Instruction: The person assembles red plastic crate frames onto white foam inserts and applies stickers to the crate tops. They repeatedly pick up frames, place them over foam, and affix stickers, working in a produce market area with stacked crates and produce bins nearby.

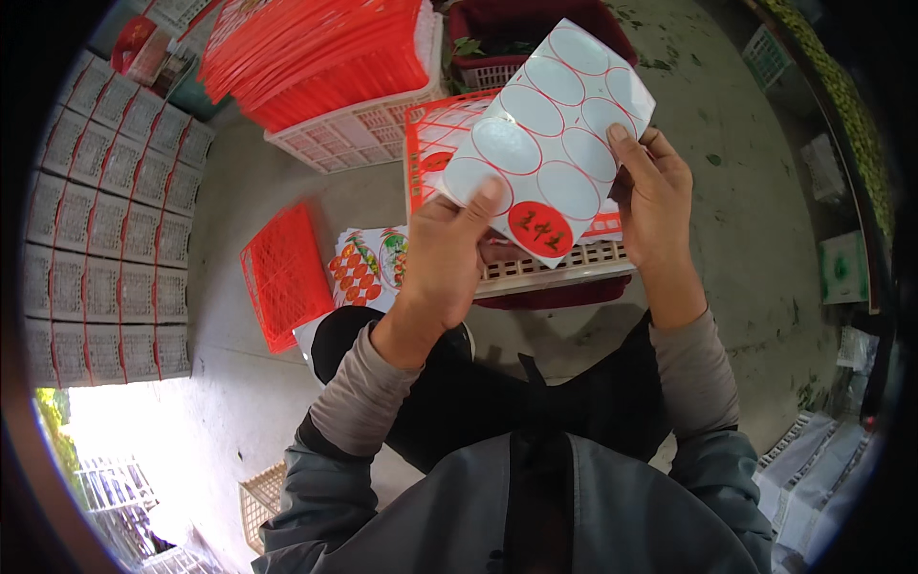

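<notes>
A glossy sticker sheet (556, 129) hangs tilted in the air between my two hands. Most of its ovals are bare backing with red outlines; one red oval sticker (541, 229) with gold writing remains at the lower corner. My left hand (452, 251) pinches the lower left edge, thumb on top. On the right edge, my right hand (654, 194) grips the sheet with its thumb over the face. Beneath the sheet stands a white plastic crate with a red lattice lid (423, 129), partly hidden. A red sticker (436, 161) shows at the lid's left side.
A pile of red lattice lids (323, 64) rests on a white crate (358, 136). Left of my knee are another red lid (287, 276) and printed sticker sheets (362, 265). Stacked crates (115, 222) line the left side. A maroon crate (473, 68) with leaves stands behind.
</notes>
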Tool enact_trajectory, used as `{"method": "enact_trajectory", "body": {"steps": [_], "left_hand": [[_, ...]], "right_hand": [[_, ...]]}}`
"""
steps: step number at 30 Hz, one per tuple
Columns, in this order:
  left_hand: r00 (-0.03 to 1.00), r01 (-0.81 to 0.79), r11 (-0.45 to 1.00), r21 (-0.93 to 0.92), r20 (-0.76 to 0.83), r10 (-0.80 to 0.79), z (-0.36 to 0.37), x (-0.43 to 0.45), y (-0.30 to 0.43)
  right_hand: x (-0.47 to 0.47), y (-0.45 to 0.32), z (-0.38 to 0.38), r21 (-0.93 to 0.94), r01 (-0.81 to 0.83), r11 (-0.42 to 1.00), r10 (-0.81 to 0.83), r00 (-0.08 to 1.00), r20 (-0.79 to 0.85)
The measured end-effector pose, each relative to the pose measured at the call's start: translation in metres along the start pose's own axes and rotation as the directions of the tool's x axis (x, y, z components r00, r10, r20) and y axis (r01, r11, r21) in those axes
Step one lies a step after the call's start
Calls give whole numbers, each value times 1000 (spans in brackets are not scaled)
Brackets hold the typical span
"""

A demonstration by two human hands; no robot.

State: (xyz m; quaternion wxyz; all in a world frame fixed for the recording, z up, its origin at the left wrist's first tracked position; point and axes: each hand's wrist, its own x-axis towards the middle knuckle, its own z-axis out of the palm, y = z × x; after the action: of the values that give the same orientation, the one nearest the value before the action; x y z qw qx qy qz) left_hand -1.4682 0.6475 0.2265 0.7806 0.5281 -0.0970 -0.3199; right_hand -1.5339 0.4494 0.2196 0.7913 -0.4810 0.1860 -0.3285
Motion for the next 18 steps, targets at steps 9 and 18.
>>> {"method": "enact_trajectory", "body": {"steps": [9,18], "left_hand": [[976,104,985,138,174,-128,9,-9,-9],[978,-58,998,16,199,53,21,-19,-20]], "right_hand": [[14,-20,-21,-206,-63,976,56,998,-37],[-69,-27,-9,-641,730,239,-512,655,556]]}}
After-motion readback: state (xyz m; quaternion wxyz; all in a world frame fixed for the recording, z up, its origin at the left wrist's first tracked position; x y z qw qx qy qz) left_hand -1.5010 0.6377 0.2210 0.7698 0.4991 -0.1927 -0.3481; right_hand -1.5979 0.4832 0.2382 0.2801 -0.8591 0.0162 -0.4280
